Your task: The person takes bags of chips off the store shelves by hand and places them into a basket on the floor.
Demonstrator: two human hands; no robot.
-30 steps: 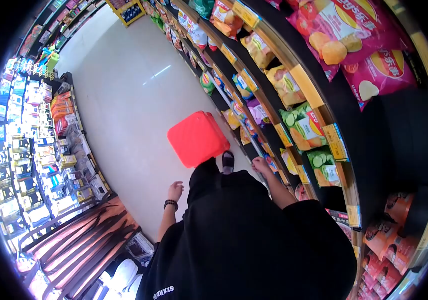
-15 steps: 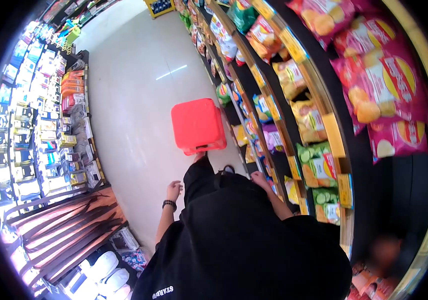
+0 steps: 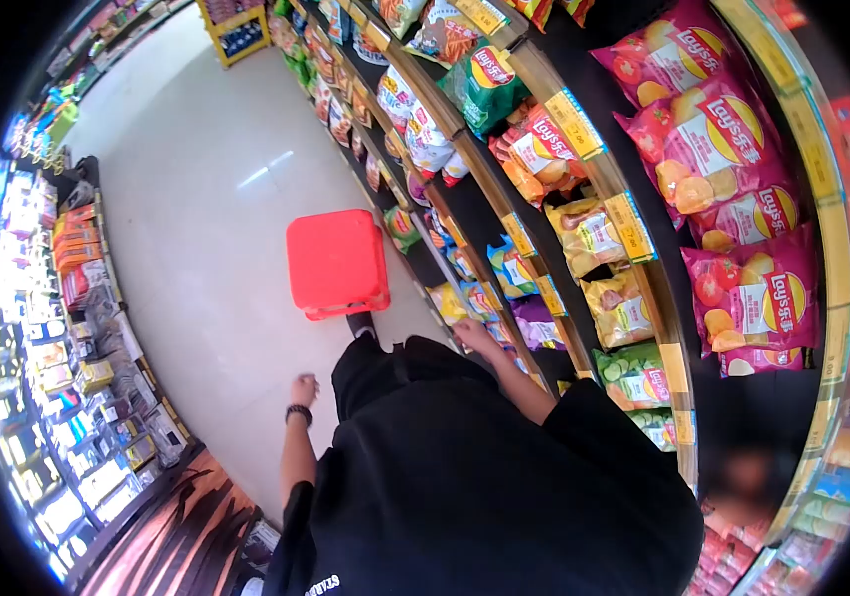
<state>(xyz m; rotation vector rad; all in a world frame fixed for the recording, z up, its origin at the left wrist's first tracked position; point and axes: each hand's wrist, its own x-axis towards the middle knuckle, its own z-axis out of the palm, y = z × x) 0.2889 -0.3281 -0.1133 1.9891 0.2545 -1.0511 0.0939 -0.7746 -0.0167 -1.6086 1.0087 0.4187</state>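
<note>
My left hand (image 3: 304, 389) hangs over the pale floor at my left side, a dark bracelet on its wrist. Its fingers are loosely curled, and whether they are closed is too small to tell. Beside the lower snack shelves on the right is my right hand (image 3: 470, 336), near yellow bags (image 3: 451, 301); its fingers look bent, and their tips cannot be made out clearly. In front of my feet stands a red plastic stool (image 3: 333, 260) with a square top.
Shelves of chip bags (image 3: 723, 144) with price strips (image 3: 633, 226) curve along the right. Packaged goods (image 3: 77, 248) line a rack on the left. Farther down the aisle stands a yellow display stand (image 3: 234, 35). Striped dark fabric (image 3: 186, 521) lies at lower left.
The view has shifted along the aisle; more pink and green chip bags show on the right. My foot beyond the stool's near edge has changed place. Both hands stay low at my sides.
</note>
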